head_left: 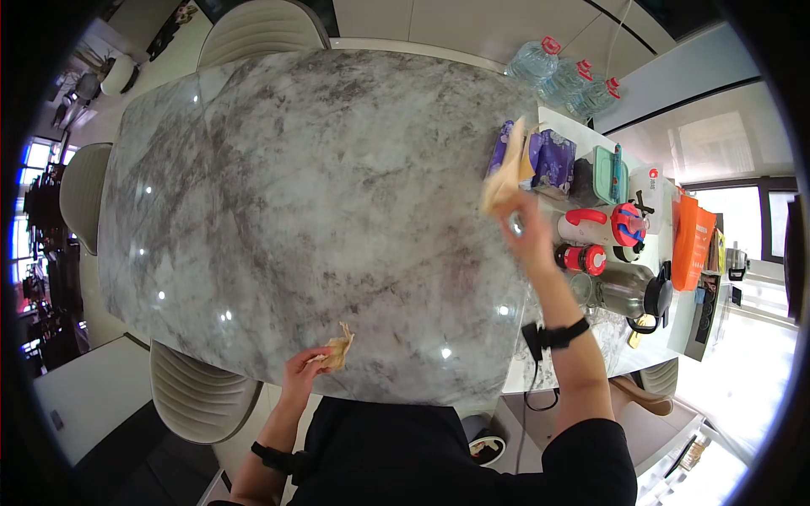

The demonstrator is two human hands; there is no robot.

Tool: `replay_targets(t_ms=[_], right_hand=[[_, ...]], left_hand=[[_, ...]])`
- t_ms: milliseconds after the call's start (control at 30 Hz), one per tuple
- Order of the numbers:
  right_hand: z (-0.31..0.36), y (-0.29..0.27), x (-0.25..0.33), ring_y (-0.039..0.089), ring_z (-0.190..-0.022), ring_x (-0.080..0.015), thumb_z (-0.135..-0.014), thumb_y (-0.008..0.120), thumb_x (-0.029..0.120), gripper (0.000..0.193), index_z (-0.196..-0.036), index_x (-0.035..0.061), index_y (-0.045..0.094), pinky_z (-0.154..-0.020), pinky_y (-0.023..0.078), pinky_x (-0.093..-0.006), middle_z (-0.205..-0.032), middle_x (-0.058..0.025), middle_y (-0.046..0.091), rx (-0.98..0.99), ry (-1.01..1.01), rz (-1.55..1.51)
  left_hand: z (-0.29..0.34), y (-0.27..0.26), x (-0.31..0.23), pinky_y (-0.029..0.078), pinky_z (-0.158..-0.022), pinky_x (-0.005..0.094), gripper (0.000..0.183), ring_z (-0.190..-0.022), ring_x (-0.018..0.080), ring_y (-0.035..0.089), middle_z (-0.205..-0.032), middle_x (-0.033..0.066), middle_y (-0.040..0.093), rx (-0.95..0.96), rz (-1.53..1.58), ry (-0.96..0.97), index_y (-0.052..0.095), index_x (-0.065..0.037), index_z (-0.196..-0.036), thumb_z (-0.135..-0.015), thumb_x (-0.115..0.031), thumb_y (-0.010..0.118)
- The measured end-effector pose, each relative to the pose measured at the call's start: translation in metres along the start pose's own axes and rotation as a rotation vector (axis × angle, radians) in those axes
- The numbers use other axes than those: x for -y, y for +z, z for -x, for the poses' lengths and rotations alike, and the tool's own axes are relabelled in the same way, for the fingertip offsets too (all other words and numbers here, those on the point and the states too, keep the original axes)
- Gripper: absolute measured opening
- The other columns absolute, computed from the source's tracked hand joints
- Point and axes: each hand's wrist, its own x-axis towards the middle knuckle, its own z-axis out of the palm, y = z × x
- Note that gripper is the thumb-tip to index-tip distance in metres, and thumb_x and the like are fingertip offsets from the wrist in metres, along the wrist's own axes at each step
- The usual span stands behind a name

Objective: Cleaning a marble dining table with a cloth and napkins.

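Observation:
My left hand [304,364] is closed near the table's front edge, pinching a crumpled beige tissue [339,351] that rises above the marble tabletop [321,211]. On the right, my right hand [531,236] reaches forward and grips another beige tissue [506,179], blurred by motion. That tissue stretches up in front of a purple floral tissue pack [555,160]. Whether its far end is still inside the pack, I cannot tell. Both wrists wear black bands, and a cable hangs from the right one.
Right of my right hand stand a white bottle with a red handle [586,226], a red-lidded jar [582,258], a steel kettle [626,288], a drinking glass [580,287] and a mint-green container [606,175]. Large water bottles [567,78] stand behind. Chairs [202,392] line the table.

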Motion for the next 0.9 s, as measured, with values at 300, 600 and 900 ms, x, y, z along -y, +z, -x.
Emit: replay_targets(t_ms=[300,600,900], right_hand=[[0.132,0.013,-0.012,0.057,-0.114,-0.0337,-0.083,0.068,0.015,0.040,-0.122,0.0116,0.058,-0.089,0.051,-0.0402,-0.118,-0.0127,0.059,0.375,-0.035,0.200],[0.148,0.095,-0.001,0.018,-0.147,-0.0364,-0.097,0.037,0.050,0.068,-0.154,0.0152,0.026,-0.119,0.012,-0.0481,-0.160,-0.0172,0.018,0.289,0.190,0.749],[0.258,0.082,0.069,0.033,-0.142,-0.0277,-0.093,0.046,0.044,0.067,-0.146,0.0023,0.039,-0.117,0.021,-0.0437,-0.151,-0.0145,0.040,0.583,0.002,0.568]], left_hand=[[-0.005,0.023,-0.011,0.054,-0.083,0.0295,0.029,-0.099,0.0168,0.063,-0.111,0.0098,0.066,0.095,-0.117,0.019,0.067,0.001,-0.113,-0.091,-0.001,0.049],[0.011,0.020,-0.011,0.054,-0.083,0.0291,0.029,-0.101,0.0168,0.063,-0.115,0.0088,0.066,0.109,-0.192,-0.015,0.068,-0.001,-0.111,-0.090,0.005,0.049],[0.007,0.007,0.001,0.054,-0.083,0.0287,0.030,-0.099,0.0168,0.064,-0.113,0.0091,0.066,0.180,-0.226,-0.004,0.068,0.001,-0.112,-0.089,0.005,0.049]])
